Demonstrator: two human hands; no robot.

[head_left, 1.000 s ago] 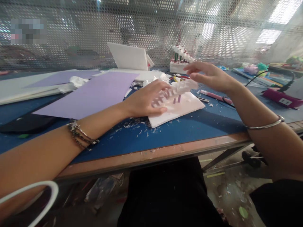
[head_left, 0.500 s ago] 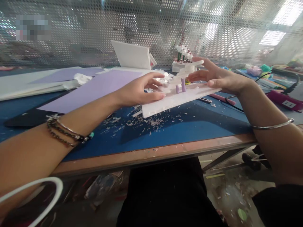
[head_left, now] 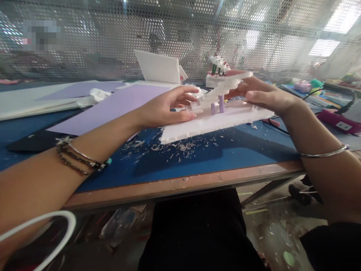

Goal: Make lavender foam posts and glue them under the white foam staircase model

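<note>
A white foam staircase model (head_left: 222,90) is between my hands, its steps climbing to the right. Two short purple posts (head_left: 221,104) stand under the steps on a white foam base board (head_left: 197,126), which casts a shadow on the table. My left hand (head_left: 172,107) has its thumb and curled fingers around the low end of the steps. Behind the upper steps, the fingers of my right hand (head_left: 256,90) are bent against the model, partly hidden by it, with the thumb on the near side.
White shavings (head_left: 183,146) litter the blue table (head_left: 248,146). Purple sheets (head_left: 121,105) and crumpled white paper (head_left: 97,95) lie left. Behind stand a white foam panel (head_left: 158,66) and a small model with red-dotted white tops (head_left: 218,64). A magenta case (head_left: 338,121) lies right.
The staircase model has shifted slightly right and turned, so more of the base board's near edge shows and its right end reaches farther. Both hands have stayed nearly in place.
</note>
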